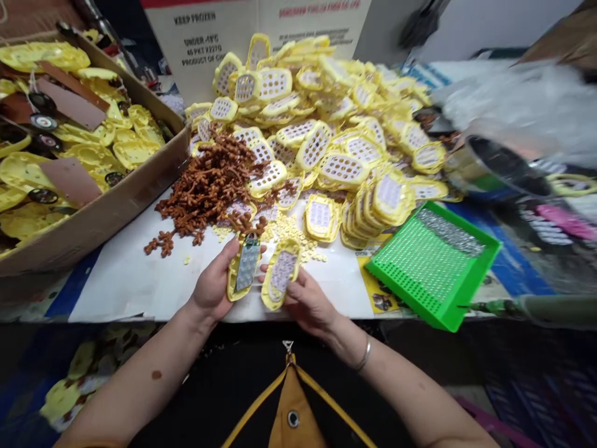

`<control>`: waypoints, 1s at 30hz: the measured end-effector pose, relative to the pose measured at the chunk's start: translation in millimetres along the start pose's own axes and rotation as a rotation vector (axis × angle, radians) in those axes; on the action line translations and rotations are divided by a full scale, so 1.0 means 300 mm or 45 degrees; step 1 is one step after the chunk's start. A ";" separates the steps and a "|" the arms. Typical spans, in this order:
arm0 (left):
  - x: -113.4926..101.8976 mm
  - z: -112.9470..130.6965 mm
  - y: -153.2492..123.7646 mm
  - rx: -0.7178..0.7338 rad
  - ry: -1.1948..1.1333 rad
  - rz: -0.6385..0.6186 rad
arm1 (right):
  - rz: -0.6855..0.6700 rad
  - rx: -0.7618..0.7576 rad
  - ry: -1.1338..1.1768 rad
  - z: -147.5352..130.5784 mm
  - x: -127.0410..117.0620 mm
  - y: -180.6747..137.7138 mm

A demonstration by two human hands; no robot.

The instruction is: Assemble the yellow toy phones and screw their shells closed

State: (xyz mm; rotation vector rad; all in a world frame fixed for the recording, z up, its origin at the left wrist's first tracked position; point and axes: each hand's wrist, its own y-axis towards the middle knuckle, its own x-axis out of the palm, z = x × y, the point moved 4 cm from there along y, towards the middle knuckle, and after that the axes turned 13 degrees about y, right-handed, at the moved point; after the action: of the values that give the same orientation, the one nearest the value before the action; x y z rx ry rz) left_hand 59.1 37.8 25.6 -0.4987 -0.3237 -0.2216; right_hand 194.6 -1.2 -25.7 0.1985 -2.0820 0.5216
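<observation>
My left hand point(215, 284) grips a yellow oval plastic shell point(244, 267) with a grey circuit board set in it. My right hand point(308, 303) holds a second yellow shell point(280, 274) with a white perforated face, right beside the first. Both hands are over the white sheet point(135, 280) at the table's front edge. Just beyond them lies a heap of brown rubber pieces point(209, 183). A big pile of yellow perforated shells point(326, 124) fills the middle and back of the table.
A cardboard box point(100, 214) of yellow parts and brown boards stands at left. A green perforated tray point(431, 264) sits at right, with a metal bowl point(501, 168) and clear plastic bag behind it. A printed carton point(209, 43) stands at the back.
</observation>
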 end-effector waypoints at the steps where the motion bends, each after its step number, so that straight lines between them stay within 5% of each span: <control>1: 0.000 0.004 0.004 0.017 0.029 0.048 | -0.016 -0.005 -0.002 0.007 0.013 0.013; 6: 0.019 0.010 0.017 0.203 0.154 0.173 | -0.094 -0.127 -0.035 0.025 0.056 0.066; 15: 0.042 -0.031 0.030 0.332 0.506 0.124 | -0.055 -0.185 -0.064 0.045 0.042 0.081; 30: 0.050 -0.038 -0.011 0.232 0.559 0.115 | -0.117 -0.155 -0.084 0.033 0.041 0.070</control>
State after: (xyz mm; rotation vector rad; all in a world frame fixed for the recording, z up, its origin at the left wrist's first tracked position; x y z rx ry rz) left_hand 74.8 27.4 22.9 -0.2727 0.1070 -0.2057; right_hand 173.3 14.1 -25.9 0.2414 -2.1498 0.3354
